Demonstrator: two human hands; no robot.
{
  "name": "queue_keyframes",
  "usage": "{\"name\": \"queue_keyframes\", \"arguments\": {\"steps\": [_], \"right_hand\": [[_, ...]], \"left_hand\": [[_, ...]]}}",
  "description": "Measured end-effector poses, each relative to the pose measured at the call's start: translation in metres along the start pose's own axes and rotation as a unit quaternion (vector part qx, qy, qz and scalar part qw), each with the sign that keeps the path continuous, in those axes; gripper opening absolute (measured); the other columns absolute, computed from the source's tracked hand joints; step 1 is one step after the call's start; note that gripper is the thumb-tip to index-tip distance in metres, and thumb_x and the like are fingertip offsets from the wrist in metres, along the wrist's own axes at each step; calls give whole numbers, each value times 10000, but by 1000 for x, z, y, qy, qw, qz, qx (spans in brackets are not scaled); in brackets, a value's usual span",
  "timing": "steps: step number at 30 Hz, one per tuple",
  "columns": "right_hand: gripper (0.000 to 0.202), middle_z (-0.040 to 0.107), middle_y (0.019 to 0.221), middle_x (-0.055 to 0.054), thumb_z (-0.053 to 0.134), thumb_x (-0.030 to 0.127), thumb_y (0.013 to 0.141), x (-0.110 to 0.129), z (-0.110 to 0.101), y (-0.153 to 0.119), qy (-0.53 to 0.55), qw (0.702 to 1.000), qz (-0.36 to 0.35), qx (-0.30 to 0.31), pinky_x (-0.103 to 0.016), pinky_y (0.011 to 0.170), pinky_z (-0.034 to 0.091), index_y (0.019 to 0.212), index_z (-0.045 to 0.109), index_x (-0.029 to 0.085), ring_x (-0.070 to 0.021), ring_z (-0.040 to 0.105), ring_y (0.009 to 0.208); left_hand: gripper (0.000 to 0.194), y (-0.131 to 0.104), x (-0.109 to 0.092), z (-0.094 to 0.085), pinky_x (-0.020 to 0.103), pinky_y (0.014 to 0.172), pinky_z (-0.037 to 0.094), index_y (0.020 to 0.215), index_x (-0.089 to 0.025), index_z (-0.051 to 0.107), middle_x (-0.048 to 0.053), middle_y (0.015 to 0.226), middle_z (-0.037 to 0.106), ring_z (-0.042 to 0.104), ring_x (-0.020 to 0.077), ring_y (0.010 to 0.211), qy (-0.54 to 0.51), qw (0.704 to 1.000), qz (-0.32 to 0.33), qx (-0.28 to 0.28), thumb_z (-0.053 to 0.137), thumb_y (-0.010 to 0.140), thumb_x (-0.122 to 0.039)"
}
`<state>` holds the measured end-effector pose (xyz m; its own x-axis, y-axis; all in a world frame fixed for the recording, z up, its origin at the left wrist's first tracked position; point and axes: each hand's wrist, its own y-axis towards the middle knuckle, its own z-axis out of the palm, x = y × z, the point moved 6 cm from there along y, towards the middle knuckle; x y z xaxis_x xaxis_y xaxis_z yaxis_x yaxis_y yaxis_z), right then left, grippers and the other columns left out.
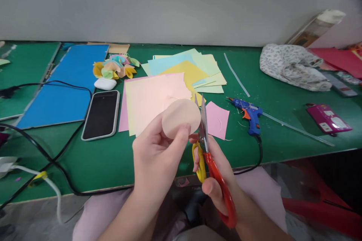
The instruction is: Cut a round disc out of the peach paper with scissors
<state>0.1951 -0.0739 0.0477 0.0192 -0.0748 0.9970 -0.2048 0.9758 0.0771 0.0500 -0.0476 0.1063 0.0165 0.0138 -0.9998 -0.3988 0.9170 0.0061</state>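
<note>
Over table (pixel 107 165), left hand (pixel 155 154) pinching paper disc (pixel 181 117), right hand (pixel 222 161), partly hidden, gripping scissors (pixel 212 167)

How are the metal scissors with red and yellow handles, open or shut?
The scissors are slightly open: their blades part toward the tips.

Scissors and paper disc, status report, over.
Left hand pinching paper disc. Right hand gripping scissors, blades parted beside disc's right edge. Glue gun off to the right, not between them.

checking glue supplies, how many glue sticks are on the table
2: one glue stick lies between the stacked papers and the patterned cloth; another glue stick extends from the back of the blue glue gun. Others may be hidden.
</note>
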Motion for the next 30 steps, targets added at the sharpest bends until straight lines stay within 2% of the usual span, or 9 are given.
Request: {"name": "queue_keyframes", "arguments": {"steps": [6, 9, 12, 19, 26, 30], "right_hand": [[978, 555, 955, -32, 674, 967, 756, 0, 1, 0, 11, 1000, -1, 6, -325, 608, 499, 1450, 694, 278, -205, 506, 744], [957, 525, 922, -21, 668, 956, 778, -1, 2, 0, 5, 1000, 0, 2, -319, 597, 481, 1454, 696, 278, -197, 475, 715], [1016, 527, 939, -25, 679, 973, 739, -2, 2, 0, 3, 1000, 1, 1, -328, 617, 507, 1490, 676, 288, -197, 476, 710], [1130, 586, 1033, -70, 656, 1027, 666, -4, 1, 1, -19, 1000, -3, 10, -373, 726, 587, 1495, 660, 259, -239, 539, 803], [1064, 568, 987, -37, 716, 994, 664, 0, 2, 2, 9, 1000, -14, 1, -346, 707, 561, 1426, 694, 253, -213, 505, 775], [993, 558, 1035, -26, 747, 949, 699, -3, 1, -1, 38, 999, 7, 11, -328, 712, 535, 1458, 691, 311, -193, 491, 769]], "left_hand": [[173, 2, 1, -1, 254, 733, 639, 969, -205, 853, -9, 877, 845, 774, 188, 808, 4, 1000, 0, 0, 861, 819, -292], [91, 4, 2, -3, 241, 650, 604, 842, -211, 842, -26, 760, 817, 741, 173, 701, 25, 1000, 4, -6, 868, 803, -289], [120, 5, 4, -3, 244, 603, 578, 739, -218, 820, -27, 688, 793, 732, 177, 668, 35, 999, -1, -2, 876, 803, -301], [139, 4, 4, -5, 247, 598, 558, 697, -222, 815, -29, 664, 779, 735, 182, 691, 36, 999, -16, -13, 875, 795, -300], [164, 5, 7, -5, 248, 563, 545, 682, -224, 811, -26, 643, 766, 725, 183, 664, 37, 999, -7, -3, 882, 789, -326], [146, 2, 4, -3, 251, 609, 572, 712, -225, 808, -29, 675, 783, 735, 181, 688, 51, 999, -11, -1, 856, 829, -298]]}}
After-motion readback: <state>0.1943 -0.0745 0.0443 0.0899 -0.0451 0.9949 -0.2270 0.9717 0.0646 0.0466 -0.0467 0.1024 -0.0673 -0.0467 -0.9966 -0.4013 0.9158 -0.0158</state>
